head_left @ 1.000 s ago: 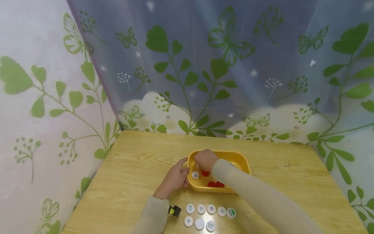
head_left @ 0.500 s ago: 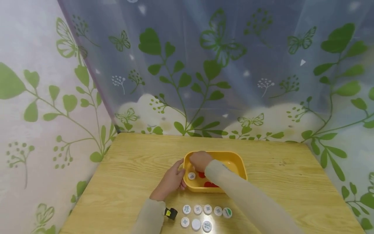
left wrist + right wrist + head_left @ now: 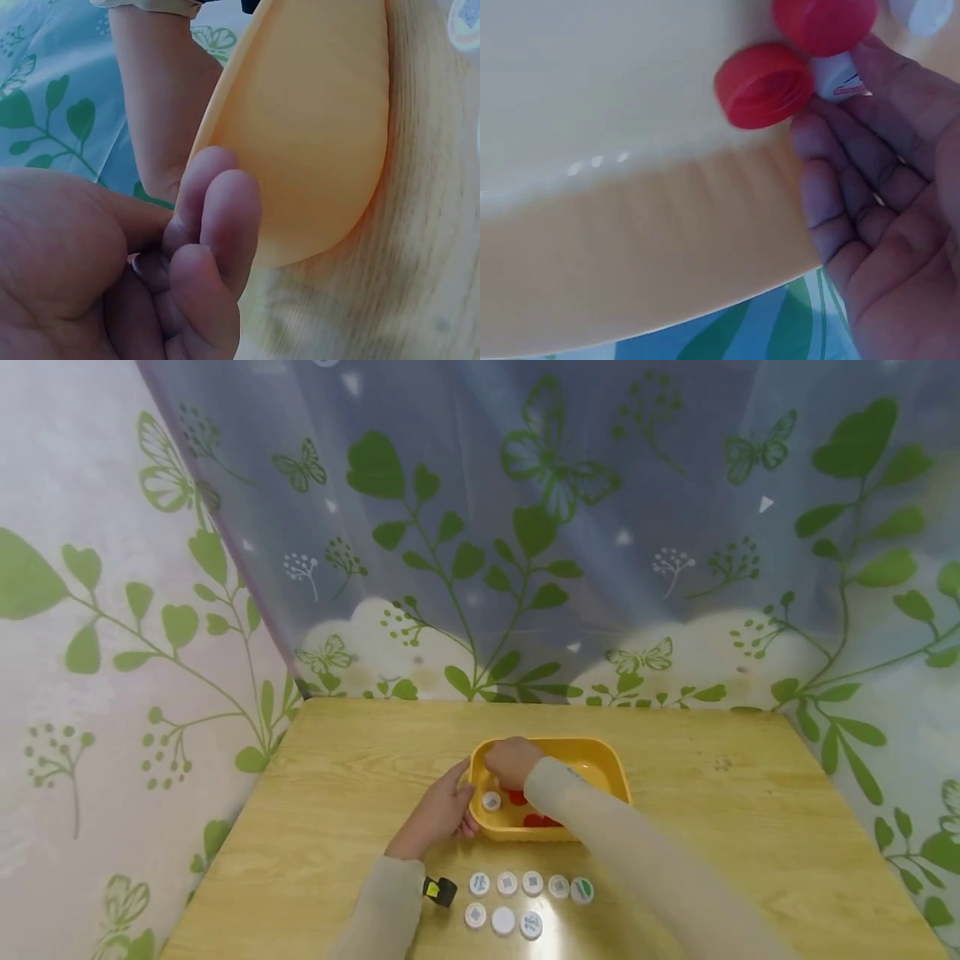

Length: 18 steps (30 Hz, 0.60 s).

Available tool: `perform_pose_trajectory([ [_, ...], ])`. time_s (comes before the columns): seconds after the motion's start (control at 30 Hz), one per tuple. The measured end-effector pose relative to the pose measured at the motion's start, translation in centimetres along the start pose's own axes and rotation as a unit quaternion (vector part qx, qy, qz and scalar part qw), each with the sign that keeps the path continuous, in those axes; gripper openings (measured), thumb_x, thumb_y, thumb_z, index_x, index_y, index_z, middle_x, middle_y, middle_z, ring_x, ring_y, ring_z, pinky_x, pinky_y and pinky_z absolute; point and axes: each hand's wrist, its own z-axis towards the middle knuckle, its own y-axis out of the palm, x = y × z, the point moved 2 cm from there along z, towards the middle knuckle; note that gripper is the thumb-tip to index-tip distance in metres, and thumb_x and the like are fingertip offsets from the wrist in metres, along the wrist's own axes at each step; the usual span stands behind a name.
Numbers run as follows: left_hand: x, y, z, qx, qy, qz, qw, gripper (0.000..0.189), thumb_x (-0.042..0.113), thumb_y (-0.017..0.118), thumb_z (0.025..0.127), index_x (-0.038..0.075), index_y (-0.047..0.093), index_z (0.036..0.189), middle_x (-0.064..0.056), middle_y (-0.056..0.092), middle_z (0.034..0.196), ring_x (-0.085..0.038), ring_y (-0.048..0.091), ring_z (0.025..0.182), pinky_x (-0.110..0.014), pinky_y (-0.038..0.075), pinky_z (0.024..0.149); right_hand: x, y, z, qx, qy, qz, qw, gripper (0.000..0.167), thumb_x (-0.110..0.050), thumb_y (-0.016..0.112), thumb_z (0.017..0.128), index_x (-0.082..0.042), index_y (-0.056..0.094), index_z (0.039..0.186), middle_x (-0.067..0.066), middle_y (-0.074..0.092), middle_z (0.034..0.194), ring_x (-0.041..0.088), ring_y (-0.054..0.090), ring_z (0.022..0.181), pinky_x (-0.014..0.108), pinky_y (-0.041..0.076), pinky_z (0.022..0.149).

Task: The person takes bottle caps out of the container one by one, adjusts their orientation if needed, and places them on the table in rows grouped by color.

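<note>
Yellow tray (image 3: 597, 767): lay on the wooden table (image 3: 360, 802), a lettered white bottle cap (image 3: 832, 76) inside it.
Right hand (image 3: 512, 762): reached in, thumb and fingers pinching that cap beside two red bottle caps (image 3: 761, 90) (how firmly, one couldn't tell).
Left hand (image 3: 437, 810): fingers loosely bent against the tray's outer left wall, grasping nothing.
Two rows of caps (image 3: 503, 921): unchanged at eight since a second earlier, so the cap handling seemingly lingered at the tray.
</note>
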Motion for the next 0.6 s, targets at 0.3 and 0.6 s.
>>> perform_pose_trajectory([
  [0.3, 0.4, -0.2, 0.2, 0.008, -0.005, 0.019, 0.9998, 0.057, 0.021, 0.043, 0.112, 0.011, 0.023, 0.165, -0.008, 0.067, 0.063, -0.025, 0.068, 0.054, -0.029, 0.049, 0.046, 1.7, -1.8, -1.3, 0.008, -0.055, 0.049, 0.9972, 0.018, -0.021, 0.072, 0.092, -0.016, 0.067, 0.076, -0.005, 0.06, 0.07, 0.013, 0.053, 0.065, 0.033, 0.054, 0.068],
  [0.6, 0.5, 0.0, 0.3, 0.006, -0.006, 0.022, 0.9997, 0.057, 0.021, 0.042, 0.112, 0.011, 0.024, 0.165, -0.008, 0.066, 0.063, -0.021, 0.066, 0.052, -0.029, 0.05, 0.047, -1.0, -8.6, -12.3, 0.157, -0.081, 0.122, 0.9766, 0.026, -0.016, 0.078, 0.087, -0.013, 0.066, 0.11, -0.004, 0.062, 0.098, 0.01, 0.054, 0.08, 0.024, 0.051, 0.069],
])
